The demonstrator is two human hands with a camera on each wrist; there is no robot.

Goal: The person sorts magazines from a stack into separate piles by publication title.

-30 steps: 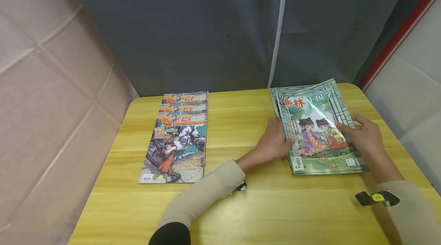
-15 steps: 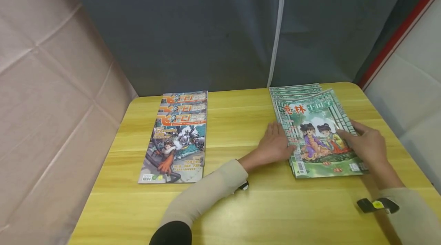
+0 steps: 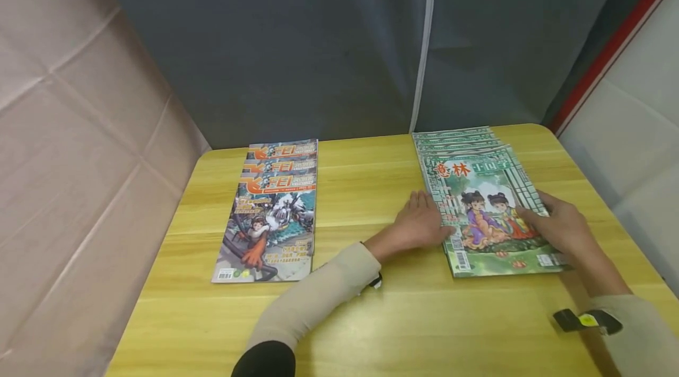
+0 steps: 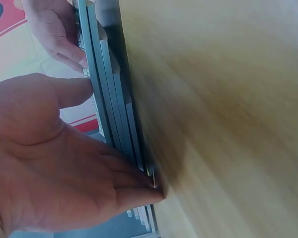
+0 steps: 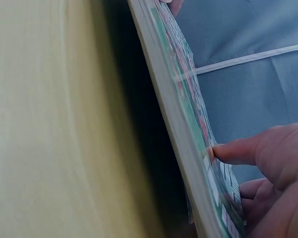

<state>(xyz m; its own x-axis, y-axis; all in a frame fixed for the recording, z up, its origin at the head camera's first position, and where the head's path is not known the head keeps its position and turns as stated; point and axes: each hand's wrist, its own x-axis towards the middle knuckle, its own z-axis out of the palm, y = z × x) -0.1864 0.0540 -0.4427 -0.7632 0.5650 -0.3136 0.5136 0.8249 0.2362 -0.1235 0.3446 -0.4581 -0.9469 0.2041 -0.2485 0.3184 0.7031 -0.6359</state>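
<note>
A fanned stack of green magazines [image 3: 498,253] lies at the right of the table in the head view, its top edges stepped toward the back. The top cover shows two cartoon figures. My left hand [image 3: 419,225] rests along the stack's left side; in the left wrist view its fingers [image 4: 134,196] are straight beside the spines and the thumb touches the upper magazine. My right hand [image 3: 564,227] holds the right side of the top magazine, thumb on the cover. In the right wrist view the thumb [image 5: 238,148] presses on the cover; the fingers are partly hidden.
Three grey and orange magazines [image 3: 270,235] lie overlapped at the left of the wooden table [image 3: 361,188]. A dark grey curtain [image 3: 276,53] hangs behind the table's back edge. Light panels stand at the left [image 3: 79,159] and right [image 3: 636,129].
The top green magazine has come down and nearer to me, and its top corner is no longer raised. More stepped edges show behind it. Both hands moved slightly nearer with it.
</note>
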